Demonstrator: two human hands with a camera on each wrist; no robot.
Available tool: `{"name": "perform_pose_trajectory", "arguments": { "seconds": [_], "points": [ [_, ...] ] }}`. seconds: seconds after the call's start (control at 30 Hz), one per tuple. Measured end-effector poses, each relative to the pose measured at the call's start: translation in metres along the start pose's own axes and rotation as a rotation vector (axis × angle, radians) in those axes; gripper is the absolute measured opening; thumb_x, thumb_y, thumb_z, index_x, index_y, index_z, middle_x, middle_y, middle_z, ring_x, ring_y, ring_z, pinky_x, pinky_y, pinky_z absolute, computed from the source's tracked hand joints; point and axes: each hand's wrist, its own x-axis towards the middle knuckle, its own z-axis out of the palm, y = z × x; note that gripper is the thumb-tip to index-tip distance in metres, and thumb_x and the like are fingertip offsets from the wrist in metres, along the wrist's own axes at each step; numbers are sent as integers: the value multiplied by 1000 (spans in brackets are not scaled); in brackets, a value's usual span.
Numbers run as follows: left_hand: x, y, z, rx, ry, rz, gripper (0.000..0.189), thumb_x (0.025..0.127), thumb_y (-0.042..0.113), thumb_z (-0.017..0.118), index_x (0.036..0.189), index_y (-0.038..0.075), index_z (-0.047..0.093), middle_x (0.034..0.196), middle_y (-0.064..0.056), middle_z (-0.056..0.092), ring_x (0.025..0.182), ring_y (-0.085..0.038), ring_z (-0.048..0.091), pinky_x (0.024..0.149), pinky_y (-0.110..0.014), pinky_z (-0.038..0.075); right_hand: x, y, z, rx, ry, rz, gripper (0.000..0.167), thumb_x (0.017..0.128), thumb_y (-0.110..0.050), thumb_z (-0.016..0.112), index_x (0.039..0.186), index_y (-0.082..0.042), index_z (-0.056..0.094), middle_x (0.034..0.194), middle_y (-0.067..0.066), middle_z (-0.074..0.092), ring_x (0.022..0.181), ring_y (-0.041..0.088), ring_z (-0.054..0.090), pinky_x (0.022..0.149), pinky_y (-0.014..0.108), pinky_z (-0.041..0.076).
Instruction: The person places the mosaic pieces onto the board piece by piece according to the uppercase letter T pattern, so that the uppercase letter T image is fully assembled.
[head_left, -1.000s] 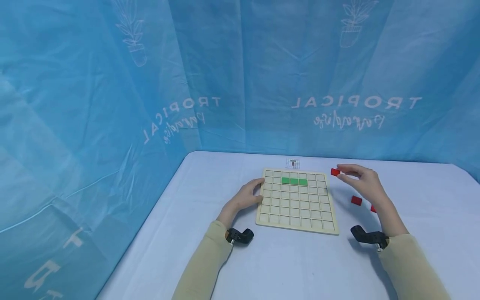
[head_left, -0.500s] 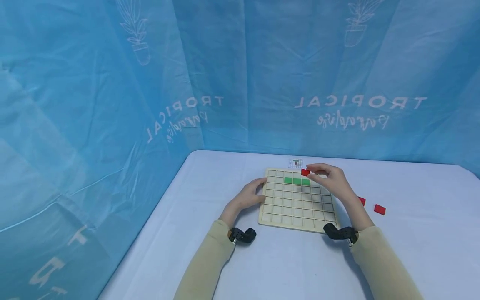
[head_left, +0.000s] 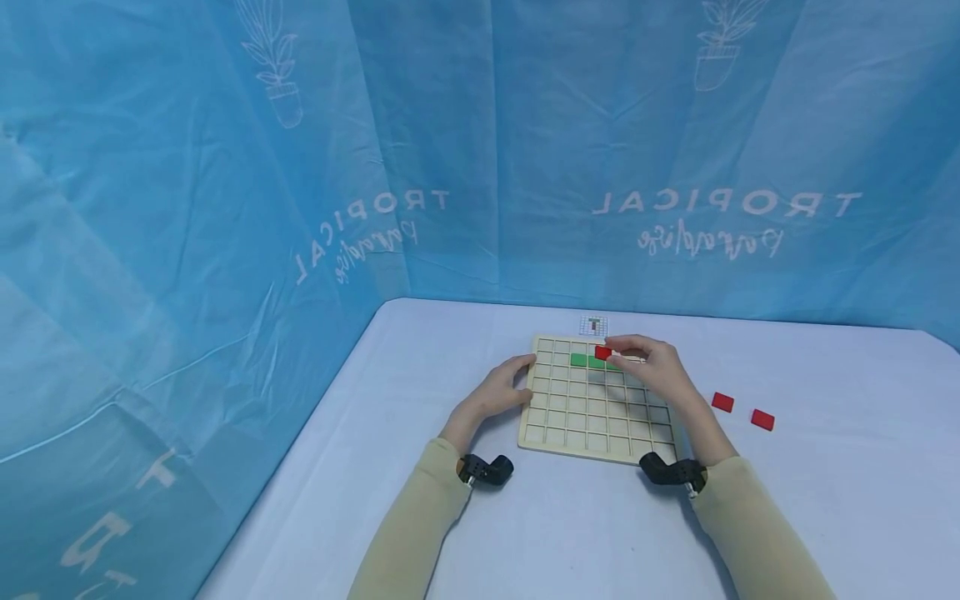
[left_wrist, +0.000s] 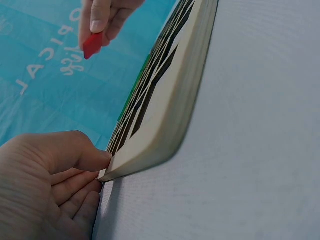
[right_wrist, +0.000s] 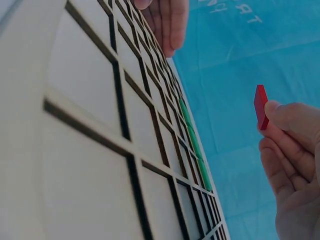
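My right hand point(head_left: 654, 367) pinches a small red tile point(head_left: 603, 353) between thumb and fingertips. It holds the tile above the far part of a pale wooden grid board point(head_left: 576, 454). In the right wrist view the red tile point(right_wrist: 260, 107) is raised clear of the board. Three green tiles point(head_left: 578, 360) lie side by side in one row of cells; the held tile and hand partly cover them in the head view. My left hand point(head_left: 492, 394) rests against the board's left edge, its thumb point(left_wrist: 95, 156) touching the rim in the left wrist view.
Two loose red tiles point(head_left: 723, 402) lie on the white table point(head_left: 570, 533) right of the board. Behind the board is a small printed grid card point(head_left: 594, 326) with a coloured T shape. A blue printed curtain point(head_left: 540, 150) stands along the back and left.
My right hand has carried the red tile leftward from beside the board to over it, then slightly closer to the green row. My left hand has stayed at the board's edge.
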Motion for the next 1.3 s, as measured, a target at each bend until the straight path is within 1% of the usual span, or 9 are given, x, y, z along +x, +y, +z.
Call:
{"name": "perform_pose_trajectory", "arguments": {
  "seconds": [0.07, 0.17, 0.2, 0.37, 0.47, 0.67, 0.83, 1.03, 1.3],
  "points": [
    [0, 0, 0, -3, 2, 0, 69, 83, 5, 59, 146, 6, 32, 149, -8, 33, 138, -20, 28, 112, -30, 24, 0, 1, 1, 1, -3, -5, 39, 89, -22, 67, 122, -2, 62, 121, 13, 62, 111, 29, 57, 91, 44, 49],
    [-1, 1, 0, -6, 1, 0, 69, 83, 5, 59, 147, 6, 32, 149, -8, 33, 138, -20, 27, 111, -29, 24, -1, 3, 2, -12, -8, -23, 38, 89, -20, 67, 122, -2, 62, 121, 13, 61, 111, 31, 57, 94, 46, 47],
    [-1, 1, 0, -8, 1, 0, 69, 83, 5, 59, 146, 6, 32, 149, -8, 33, 138, -20, 27, 111, -29, 24, -1, 4, 3, -16, -2, -22, 37, 89, -20, 67, 121, -3, 63, 121, 12, 62, 111, 30, 57, 95, 46, 46],
    [-1, 0, 1, -10, 3, 3, 69, 83, 5, 59, 146, 6, 32, 149, -8, 33, 138, -19, 27, 112, -29, 24, -2, 12, 9, -31, 32, -34, 36, 88, -20, 68, 120, -5, 64, 118, 11, 64, 110, 32, 57, 94, 49, 46],
    [-1, 1, 0, -7, 4, 4, 68, 83, 5, 59, 146, 5, 32, 149, -8, 34, 138, -20, 27, 112, -30, 24, -1, 19, 13, -64, 31, -42, 37, 88, -22, 68, 120, -5, 64, 117, 11, 64, 110, 34, 56, 93, 51, 46],
    [-1, 2, 0, -1, 2, 0, 69, 82, 5, 59, 146, 5, 33, 149, -8, 34, 138, -21, 27, 112, -31, 24, -4, 27, 22, -133, 22, -51, 34, 86, -19, 70, 117, -7, 66, 113, 10, 65, 106, 31, 59, 90, 48, 48],
    [-1, 1, 0, 2, 5, 5, 70, 82, 5, 59, 146, 5, 33, 149, -8, 33, 138, -21, 27, 112, -32, 24, -6, 31, 25, -156, 9, -70, 33, 85, -17, 71, 116, -4, 67, 115, 12, 64, 106, 29, 59, 89, 44, 50],
    [-1, 0, 0, 4, 9, 7, 70, 81, 5, 59, 146, 5, 33, 149, -8, 34, 138, -20, 28, 112, -31, 24, -6, 31, 26, -193, 4, -110, 31, 85, -13, 71, 114, -3, 68, 114, 13, 64, 107, 29, 58, 89, 45, 50],
    [-2, 1, 0, 9, 7, 1, 70, 82, 5, 59, 146, 5, 32, 149, -8, 33, 138, -21, 28, 112, -31, 25, -5, 33, 27, -239, 10, -138, 30, 84, -13, 72, 112, -3, 68, 111, 12, 65, 102, 28, 60, 87, 44, 51]
  ]
}}
